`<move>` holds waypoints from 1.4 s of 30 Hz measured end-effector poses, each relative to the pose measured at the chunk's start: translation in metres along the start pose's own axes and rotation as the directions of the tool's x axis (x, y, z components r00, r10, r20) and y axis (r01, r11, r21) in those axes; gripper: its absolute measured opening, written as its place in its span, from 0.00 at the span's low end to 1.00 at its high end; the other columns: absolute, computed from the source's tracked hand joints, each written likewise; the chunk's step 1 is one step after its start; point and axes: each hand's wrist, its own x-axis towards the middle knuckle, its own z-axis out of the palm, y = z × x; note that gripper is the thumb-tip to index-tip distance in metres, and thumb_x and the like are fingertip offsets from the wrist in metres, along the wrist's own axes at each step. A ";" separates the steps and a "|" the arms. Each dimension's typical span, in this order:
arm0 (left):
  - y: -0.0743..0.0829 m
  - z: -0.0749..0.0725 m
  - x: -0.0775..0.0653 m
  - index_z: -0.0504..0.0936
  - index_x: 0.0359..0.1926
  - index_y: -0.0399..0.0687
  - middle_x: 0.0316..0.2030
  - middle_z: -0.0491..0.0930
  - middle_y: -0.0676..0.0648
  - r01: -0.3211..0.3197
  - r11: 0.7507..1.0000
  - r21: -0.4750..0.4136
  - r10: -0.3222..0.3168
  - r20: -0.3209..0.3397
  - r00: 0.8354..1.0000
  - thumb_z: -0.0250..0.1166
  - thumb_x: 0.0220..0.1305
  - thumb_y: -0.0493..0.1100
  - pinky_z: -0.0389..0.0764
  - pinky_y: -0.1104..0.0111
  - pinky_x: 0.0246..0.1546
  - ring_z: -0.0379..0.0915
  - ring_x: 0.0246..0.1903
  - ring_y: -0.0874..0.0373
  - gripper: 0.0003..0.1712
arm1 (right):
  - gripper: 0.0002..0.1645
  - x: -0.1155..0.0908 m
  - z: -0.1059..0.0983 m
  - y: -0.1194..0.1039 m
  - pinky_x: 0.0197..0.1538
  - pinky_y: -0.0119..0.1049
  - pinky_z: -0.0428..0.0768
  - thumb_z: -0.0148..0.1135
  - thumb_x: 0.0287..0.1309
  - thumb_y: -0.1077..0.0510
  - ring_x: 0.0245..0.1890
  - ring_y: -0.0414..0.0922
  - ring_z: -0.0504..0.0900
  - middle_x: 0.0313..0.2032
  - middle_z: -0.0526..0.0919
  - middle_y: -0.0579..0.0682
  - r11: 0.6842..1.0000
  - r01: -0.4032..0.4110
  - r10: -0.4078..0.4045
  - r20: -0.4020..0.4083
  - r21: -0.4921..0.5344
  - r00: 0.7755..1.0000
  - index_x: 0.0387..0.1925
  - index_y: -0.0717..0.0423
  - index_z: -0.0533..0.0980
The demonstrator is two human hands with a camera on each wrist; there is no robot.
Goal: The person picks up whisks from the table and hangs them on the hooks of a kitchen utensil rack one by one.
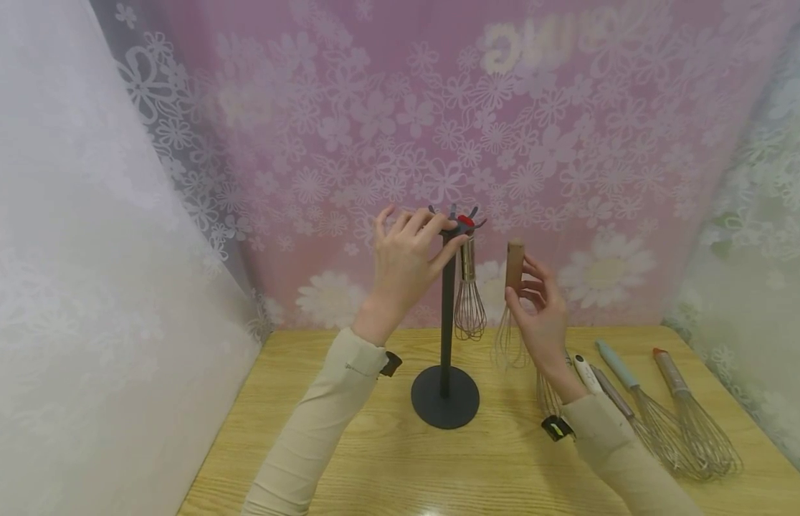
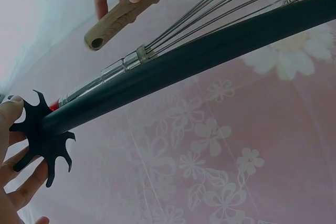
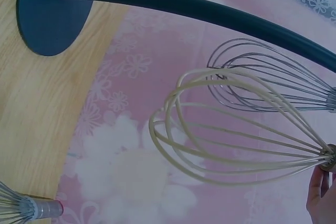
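Note:
A black stand (image 1: 447, 315) with a round base and a crown of hooks rises from the table. My left hand (image 1: 403, 261) grips the crown's edge, its thumb and fingers around the hooks. From one hook hangs a metal-handled whisk (image 1: 468, 259) with a red tip, wires downward. Just right of it, my right hand (image 1: 543, 312) holds a whisk with a wooden handle (image 1: 515, 264) between thumb and fingers. That whisk is upright, its pale wire loops (image 3: 178, 129) pointing down, apart from the stand. The handle's end has a hole (image 2: 97, 42).
Several more whisks lie on the wooden table (image 1: 374, 459) at the right, among them one with a light blue handle (image 1: 616, 363) and one with a red-tipped handle (image 1: 671, 371). My right forearm partly covers some. A flowered pink curtain (image 1: 322, 179) hangs behind.

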 end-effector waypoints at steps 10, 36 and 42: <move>0.000 -0.001 0.000 0.87 0.42 0.54 0.37 0.84 0.53 -0.004 1.000 0.005 0.004 0.008 1.000 0.67 0.68 0.58 0.62 0.46 0.68 0.80 0.41 0.54 0.15 | 0.34 0.007 0.003 -0.008 0.49 0.24 0.78 0.63 0.57 0.79 0.43 0.41 0.79 0.54 0.76 0.73 1.000 -0.001 0.001 0.008 0.002 1.000 0.66 0.71 0.68; 0.001 -0.001 -0.001 0.86 0.42 0.54 0.36 0.83 0.53 -0.010 1.000 0.007 0.010 0.007 1.000 0.67 0.68 0.57 0.63 0.47 0.67 0.79 0.40 0.54 0.14 | 0.38 0.028 0.012 0.000 0.51 0.25 0.78 0.66 0.57 0.77 0.47 0.38 0.80 0.58 0.77 0.51 0.997 0.035 -0.038 0.043 0.066 0.998 0.69 0.60 0.70; 0.002 -0.001 -0.001 0.86 0.42 0.54 0.37 0.83 0.53 -0.010 1.000 0.006 0.010 0.004 1.000 0.67 0.68 0.58 0.62 0.47 0.68 0.79 0.41 0.53 0.14 | 0.38 0.032 0.015 -0.003 0.51 0.25 0.79 0.67 0.57 0.77 0.46 0.38 0.81 0.57 0.79 0.59 0.996 0.073 -0.075 0.046 0.055 0.996 0.69 0.60 0.71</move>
